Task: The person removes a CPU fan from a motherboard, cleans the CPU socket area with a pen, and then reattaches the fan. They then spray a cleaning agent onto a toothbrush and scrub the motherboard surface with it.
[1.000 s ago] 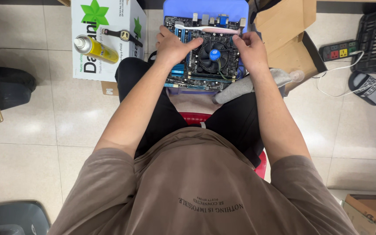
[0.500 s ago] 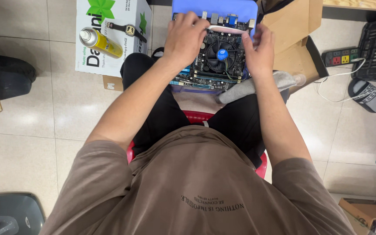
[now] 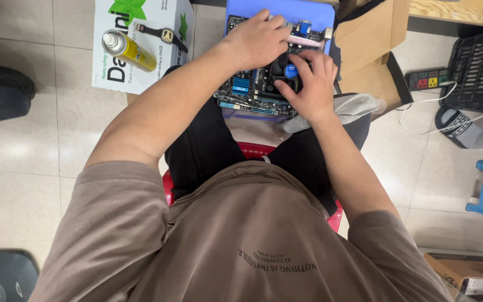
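The person sits on a red stool (image 3: pixel 251 150) with a computer motherboard (image 3: pixel 248 89) resting across the knees. Nearest the body, the right hand (image 3: pixel 308 84) lies on the board's right part, fingers half curled and spread around the black cooler fan with its blue centre (image 3: pixel 290 71), fingertips touching the fan's rim; whether it truly grips the fan cannot be told. The left hand (image 3: pixel 255 39) rests further out, palm down and loosely curled over the board's upper left part, its fingertips reaching the row of rear ports (image 3: pixel 304 33) at the far edge. A second ago both hands held the board at its two side edges with the fan uncovered between them; since then the left has come inward over the top and the right has closed in on the fan. The board lies directly under both hands, with a grey cloth (image 3: pixel 349 107) beside the right wrist. Further left, on the floor, a white carton (image 3: pixel 141 39) carries a yellow spray can (image 3: pixel 127 49) and a wristwatch (image 3: pixel 163 36)
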